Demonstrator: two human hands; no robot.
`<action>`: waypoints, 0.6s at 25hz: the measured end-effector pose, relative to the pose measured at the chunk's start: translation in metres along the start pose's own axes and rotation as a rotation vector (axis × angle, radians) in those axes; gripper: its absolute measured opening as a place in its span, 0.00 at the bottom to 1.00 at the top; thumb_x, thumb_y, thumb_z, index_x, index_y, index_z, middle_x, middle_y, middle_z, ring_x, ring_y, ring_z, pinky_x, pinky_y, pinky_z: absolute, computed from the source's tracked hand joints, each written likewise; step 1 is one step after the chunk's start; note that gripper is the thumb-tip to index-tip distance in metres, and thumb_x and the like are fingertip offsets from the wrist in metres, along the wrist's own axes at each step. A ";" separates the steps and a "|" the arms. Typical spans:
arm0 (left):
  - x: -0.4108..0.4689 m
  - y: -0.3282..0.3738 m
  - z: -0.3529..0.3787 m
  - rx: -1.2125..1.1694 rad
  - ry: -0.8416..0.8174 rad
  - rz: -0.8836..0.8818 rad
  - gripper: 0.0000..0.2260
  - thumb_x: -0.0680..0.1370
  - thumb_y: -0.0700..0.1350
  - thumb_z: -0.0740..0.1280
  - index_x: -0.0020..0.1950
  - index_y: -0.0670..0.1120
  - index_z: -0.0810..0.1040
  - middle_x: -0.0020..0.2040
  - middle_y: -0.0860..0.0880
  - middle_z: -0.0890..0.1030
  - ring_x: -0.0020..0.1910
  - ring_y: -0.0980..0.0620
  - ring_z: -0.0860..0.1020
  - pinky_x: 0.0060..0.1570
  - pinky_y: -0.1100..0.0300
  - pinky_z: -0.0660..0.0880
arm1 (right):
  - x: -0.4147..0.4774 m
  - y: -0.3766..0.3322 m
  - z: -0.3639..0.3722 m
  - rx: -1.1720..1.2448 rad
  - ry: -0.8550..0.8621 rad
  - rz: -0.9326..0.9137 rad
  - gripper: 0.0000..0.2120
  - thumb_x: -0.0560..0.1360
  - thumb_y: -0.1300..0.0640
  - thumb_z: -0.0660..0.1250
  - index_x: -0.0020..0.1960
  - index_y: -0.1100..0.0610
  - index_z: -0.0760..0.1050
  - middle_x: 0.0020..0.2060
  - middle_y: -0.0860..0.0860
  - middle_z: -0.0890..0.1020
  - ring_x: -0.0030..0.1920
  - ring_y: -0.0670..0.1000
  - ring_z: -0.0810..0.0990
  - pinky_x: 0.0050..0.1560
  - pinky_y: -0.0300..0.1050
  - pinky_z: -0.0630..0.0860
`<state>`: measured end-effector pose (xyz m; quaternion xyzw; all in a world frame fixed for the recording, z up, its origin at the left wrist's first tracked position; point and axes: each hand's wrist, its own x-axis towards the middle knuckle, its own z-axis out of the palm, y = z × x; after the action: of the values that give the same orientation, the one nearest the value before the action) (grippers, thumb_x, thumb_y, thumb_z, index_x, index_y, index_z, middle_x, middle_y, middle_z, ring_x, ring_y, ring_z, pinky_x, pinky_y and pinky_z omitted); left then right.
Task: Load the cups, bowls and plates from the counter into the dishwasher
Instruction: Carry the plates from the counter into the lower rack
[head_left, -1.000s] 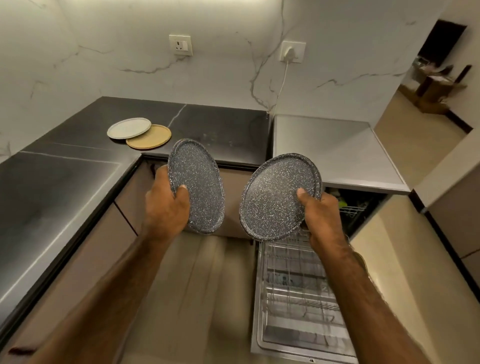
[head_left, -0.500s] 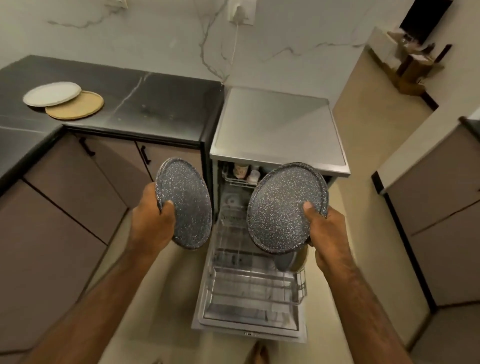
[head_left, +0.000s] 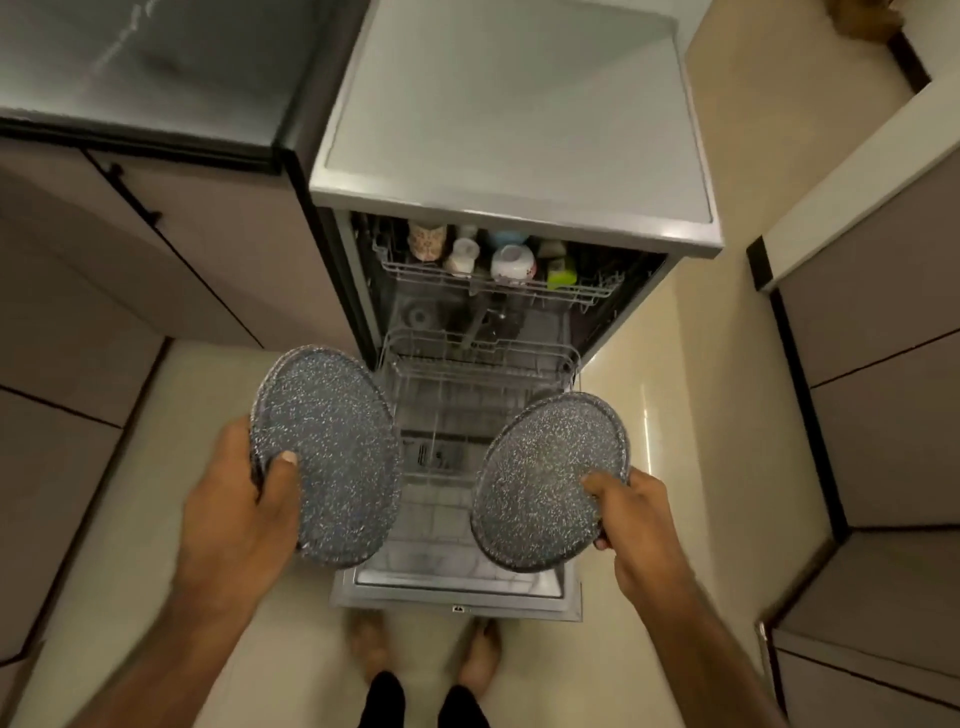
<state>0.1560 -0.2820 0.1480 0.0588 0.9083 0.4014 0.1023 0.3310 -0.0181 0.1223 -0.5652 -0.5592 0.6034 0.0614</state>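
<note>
I hold two grey speckled plates upright over the open dishwasher (head_left: 511, 171). My left hand (head_left: 234, 504) grips the left plate (head_left: 332, 452) by its left edge, thumb on its face. My right hand (head_left: 639, 519) grips the right plate (head_left: 540, 478) at its lower right rim. Both plates hang above the pulled-out lower rack (head_left: 467, 415), which looks bare of dishes. The upper rack (head_left: 498, 280) holds several cups and bowls, among them a white patterned bowl (head_left: 513, 262) and a green cup (head_left: 561, 273).
The dishwasher door (head_left: 457, 597) lies flat open on the floor in front of my feet (head_left: 426, 654). A dark counter (head_left: 145, 73) with cabinets stands to the left. More cabinets (head_left: 872, 415) line the right side, leaving a narrow floor strip.
My view has swung down and closer to the dishwasher. Both plates have moved lower, over the lower rack. The white and tan plates on the counter have left the view.
</note>
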 end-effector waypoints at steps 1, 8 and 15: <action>0.007 -0.009 0.017 0.009 0.000 0.000 0.09 0.82 0.44 0.64 0.61 0.46 0.74 0.43 0.53 0.79 0.41 0.49 0.76 0.37 0.54 0.67 | 0.015 0.013 0.006 -0.014 0.007 0.024 0.06 0.78 0.67 0.64 0.46 0.60 0.77 0.28 0.47 0.78 0.28 0.44 0.74 0.23 0.35 0.68; 0.059 -0.095 0.157 -0.022 -0.048 -0.024 0.12 0.82 0.40 0.63 0.66 0.46 0.72 0.48 0.49 0.79 0.40 0.62 0.74 0.33 0.73 0.67 | 0.123 0.125 0.064 -0.150 0.114 -0.005 0.07 0.76 0.64 0.65 0.41 0.58 0.78 0.33 0.55 0.80 0.35 0.52 0.77 0.30 0.48 0.74; 0.080 -0.178 0.251 0.001 -0.028 -0.011 0.09 0.81 0.41 0.65 0.59 0.47 0.70 0.48 0.48 0.78 0.41 0.51 0.74 0.34 0.66 0.65 | 0.218 0.211 0.101 -0.356 0.243 -0.105 0.05 0.79 0.56 0.66 0.47 0.57 0.79 0.39 0.51 0.82 0.36 0.48 0.80 0.33 0.42 0.77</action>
<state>0.1321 -0.2065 -0.1603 0.0594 0.9073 0.3995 0.1170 0.2959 -0.0031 -0.1949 -0.6059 -0.6740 0.4186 0.0587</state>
